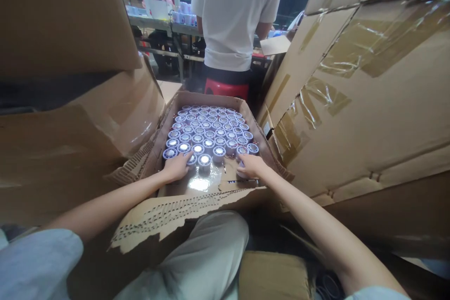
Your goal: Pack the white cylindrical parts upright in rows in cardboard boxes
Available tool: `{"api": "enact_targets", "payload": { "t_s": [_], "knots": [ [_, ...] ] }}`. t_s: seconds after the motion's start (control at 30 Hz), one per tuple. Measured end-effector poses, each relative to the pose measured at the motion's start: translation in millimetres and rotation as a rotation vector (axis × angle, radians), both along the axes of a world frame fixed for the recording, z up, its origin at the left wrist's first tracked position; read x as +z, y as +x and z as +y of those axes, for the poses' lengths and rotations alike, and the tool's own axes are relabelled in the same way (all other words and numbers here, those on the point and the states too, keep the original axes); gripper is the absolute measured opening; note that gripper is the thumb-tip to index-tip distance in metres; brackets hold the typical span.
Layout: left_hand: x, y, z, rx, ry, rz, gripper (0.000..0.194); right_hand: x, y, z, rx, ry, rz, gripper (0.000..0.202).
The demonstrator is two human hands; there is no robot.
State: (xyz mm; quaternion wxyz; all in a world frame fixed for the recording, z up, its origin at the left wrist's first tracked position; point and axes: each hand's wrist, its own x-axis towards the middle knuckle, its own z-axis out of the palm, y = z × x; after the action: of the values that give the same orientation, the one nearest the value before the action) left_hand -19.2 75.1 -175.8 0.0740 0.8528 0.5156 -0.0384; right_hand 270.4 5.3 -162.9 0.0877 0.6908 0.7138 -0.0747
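An open cardboard box [253, 124] in front of me holds rows of short white cylinders [208, 144] with round, shiny tops set in dark-marked rims. At the near left of the rows, my left hand [177, 168] grips one white cylinder [191, 160], its index finger reaching over the top. My right hand [252, 167] is closed round another white cylinder [241, 171] near the box's right side, mostly hidden by the fingers. Between the hands, a lone cylinder [204, 163] stands at the front edge of the rows.
Torn cardboard [168, 213] forms the box's near edge. Large taped cartons [379, 103] rise on the right, and more cardboard [80, 131] stands on the left. Ahead, a person in a white shirt [239, 14] sits on a red stool [227, 88] by a workbench [158, 22].
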Motion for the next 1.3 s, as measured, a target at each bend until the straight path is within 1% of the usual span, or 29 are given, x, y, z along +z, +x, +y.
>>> {"api": "enact_targets", "payload": {
  "t_s": [0.03,0.1,0.17,0.27,0.33,0.4,0.47,0.57,0.63,0.67,0.73,0.83,0.9,0.97,1.0,1.07,1.13,1.2,1.23,1.3],
  "knots": [
    [4.3,-0.5,-1.5,0.018,-0.006,-0.007,0.06,0.8,-6.5,4.5,0.034,0.041,0.006,0.041],
    [11.7,-2.7,-2.8,0.07,-0.026,-0.032,0.063,1.3,-21.7,14.9,0.087,0.105,0.01,0.05],
    [16.8,-7.6,-1.3,0.13,-0.056,-0.072,0.066,0.4,-36.5,25.8,0.102,0.13,0.009,0.062],
    [23.5,-21.3,1.2,0.222,-0.062,-0.193,0.067,-2.7,-50.3,40.8,0.045,0.136,-0.007,0.073],
    [31.5,-33.6,-3.3,0.246,-0.013,-0.353,0.067,-4.7,-51.8,49.5,-0.041,0.121,-0.021,0.077],
    [45.0,-45.9,-15.6,0.225,0.034,-0.561,0.065,-6.2,-49.5,57.6,-0.14,0.067,-0.026,0.083],
    [64.0,-56.0,-33.6,0.202,0.037,-0.751,0.066,-6.7,-46.7,64.9,-0.2,-0.01,-0.034,0.089],
    [95.9,-67.4,-60.5,0.258,-0.025,-0.97,0.073,-4.9,-45.2,71.2,-0.205,-0.11,-0.053,0.1],
    [113.4,-75.1,-72.8,0.318,-0.071,-1.114,0.08,-1.8,-45.0,70.8,-0.184,-0.15,-0.06,0.105],
    [120.0,-79.4,-77.0,0.348,-0.082,-1.18,0.082,0.1,-44.3,69.2,-0.162,-0.158,-0.063,0.106],
    [128.4,-89.3,-82.5,0.415,-0.069,-1.282,0.083,4.9,-40.9,64.1,-0.1,-0.168,-0.059,0.104],
    [133.2,-105.0,-87.9,0.507,-0.018,-1.358,0.08,16.8,-31.9,55.2,-0.059,-0.168,-0.042,0.094],
    [134.5,-113.8,-91.8,0.525,0.012,-1.373,0.079,30.0,-29.0,51.1,-0.076,-0.1,-0.042,0.083],
    [135.3,-120.0,-95.9,0.532,0.049,-1.365,0.078,46.2,-35.6,48.9,-0.059,-0.006,-0.005,0.068],
    [135.4,-122.0,-97.9,0.54,0.071,-1.356,0.077,53.8,-44.2,48.5,-0.018,0.023,0.05,0.061],
    [135.2,-124.2,-101.7,0.556,0.095,-1.34,0.075,63.7,-72.2,48.8,0.125,0.039,0.199,0.054],
    [135.0,-124.6,-105.1,0.571,0.082,-1.317,0.075,61.5,-110.3,50.5,0.313,0.059,0.308,0.059],
    [135.4,-124.5,-108.3,0.596,0.054,-1.288,0.078,46.8,-149.5,54.9,0.46,0.113,0.326,0.073],
    [135.8,-124.6,-109.8,0.612,0.042,-1.272,0.08,36.6,-166.6,58.4,0.498,0.133,0.314,0.079],
    [136.5,-126.0,-112.1,0.632,0.044,-1.244,0.082,15.8,-193.0,67.9,0.519,0.143,0.272,0.088]
  ]
}}
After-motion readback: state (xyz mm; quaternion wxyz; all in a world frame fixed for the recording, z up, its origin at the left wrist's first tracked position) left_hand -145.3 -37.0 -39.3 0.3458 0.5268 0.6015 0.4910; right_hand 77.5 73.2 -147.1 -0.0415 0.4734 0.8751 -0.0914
